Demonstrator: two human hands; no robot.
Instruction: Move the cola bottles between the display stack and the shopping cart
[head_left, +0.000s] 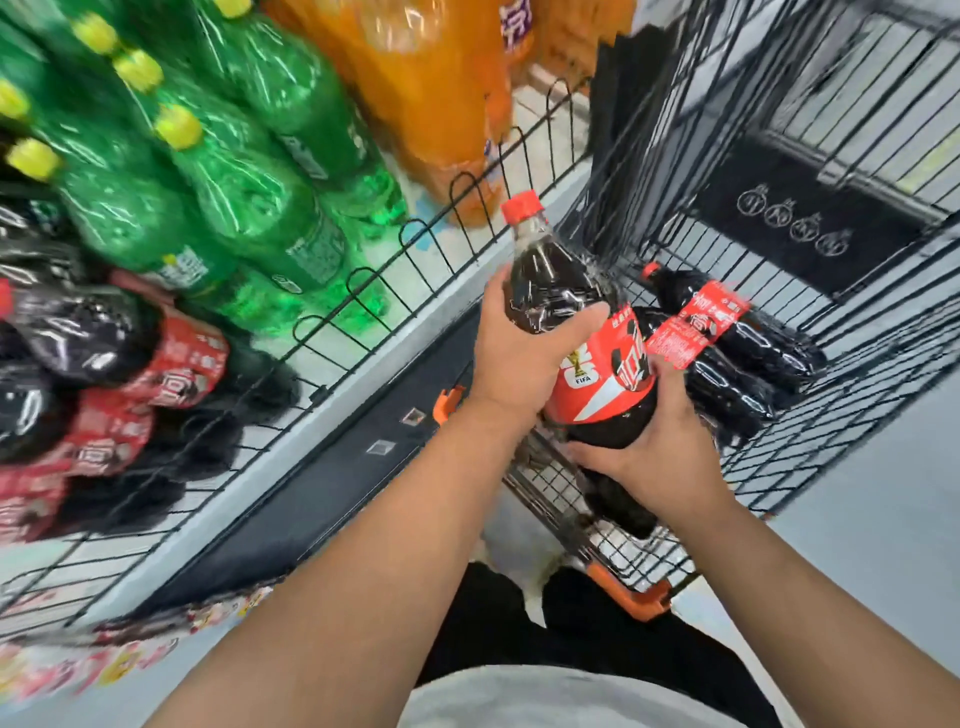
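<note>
A large cola bottle (597, 379) with a red cap and red label is held in both hands over the near end of the black wire shopping cart (857, 364). My left hand (524, 353) wraps its upper body just above the label. My right hand (660, 462) cups its lower part from the right. Cola bottles (748, 343) lie on their sides inside the cart, just beyond the held one. The display stack of shrink-wrapped cola bottles (104, 384) stands at the left behind a low wire fence (363, 301).
Green soda bottles (234, 171) with yellow caps and orange soda bottles (431, 93) fill the display beyond the cola. The cart's orange handle (628, 597) is near my body. A dark strip of floor runs between fence and cart.
</note>
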